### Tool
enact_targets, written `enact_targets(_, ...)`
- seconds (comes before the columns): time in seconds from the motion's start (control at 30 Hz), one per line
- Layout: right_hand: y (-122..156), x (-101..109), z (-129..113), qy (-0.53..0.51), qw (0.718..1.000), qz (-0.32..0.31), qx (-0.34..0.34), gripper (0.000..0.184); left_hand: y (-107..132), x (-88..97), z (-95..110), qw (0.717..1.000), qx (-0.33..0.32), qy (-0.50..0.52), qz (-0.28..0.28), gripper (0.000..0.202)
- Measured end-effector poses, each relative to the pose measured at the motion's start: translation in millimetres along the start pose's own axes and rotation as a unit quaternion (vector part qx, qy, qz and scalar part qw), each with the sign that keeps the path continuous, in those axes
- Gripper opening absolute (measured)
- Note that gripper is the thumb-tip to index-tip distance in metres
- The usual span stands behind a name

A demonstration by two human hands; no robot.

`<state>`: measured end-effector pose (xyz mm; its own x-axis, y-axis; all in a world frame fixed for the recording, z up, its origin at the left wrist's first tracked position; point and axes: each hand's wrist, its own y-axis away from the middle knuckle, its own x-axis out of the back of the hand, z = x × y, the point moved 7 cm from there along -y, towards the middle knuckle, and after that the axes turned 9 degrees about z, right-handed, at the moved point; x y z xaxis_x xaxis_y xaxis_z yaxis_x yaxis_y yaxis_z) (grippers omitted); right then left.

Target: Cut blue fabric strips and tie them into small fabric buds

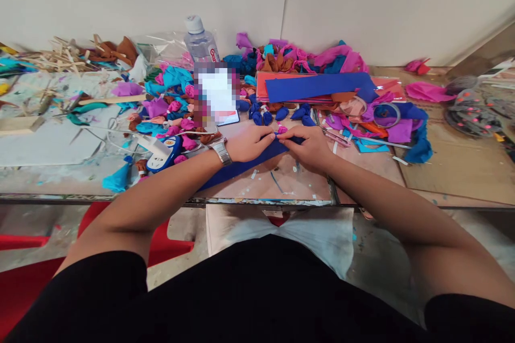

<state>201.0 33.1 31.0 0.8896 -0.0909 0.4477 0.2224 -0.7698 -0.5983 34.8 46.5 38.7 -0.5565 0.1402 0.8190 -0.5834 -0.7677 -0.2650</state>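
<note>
A long dark blue fabric strip (pixel 237 169) lies slanted across the table's front edge. My left hand (pixel 249 143), with a metal watch on the wrist, is closed on the strip's upper part. My right hand (pixel 308 146) pinches the strip's far end, fingers curled, close against the left hand's fingertips. Just beyond the hands lie several small rolled blue fabric buds (pixel 281 113) and pink buds (pixel 183 128).
A plastic water bottle (pixel 200 40) stands at the back. Folded blue and red fabric sheets (pixel 322 86) lie behind the buds. A tape roll (pixel 386 114), a white power strip (pixel 155 148), wooden sticks (pixel 60 53) and fabric scraps crowd the table. A red chair (pixel 24 273) is lower left.
</note>
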Motion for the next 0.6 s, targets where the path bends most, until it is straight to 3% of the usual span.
enact_targets(0.3,0.8,-0.9,-0.3,0.038,0.999,-0.011,-0.002,0.018,-2.4,-2.4,-6.0,0.999,0.009,0.031,0.015,0.033)
enact_targets(0.6,1.6,0.0,-5.5,0.072,0.997,-0.02,0.023,0.014,-1.8,-0.3,-3.0,0.997,-0.035,0.059,0.038,0.031)
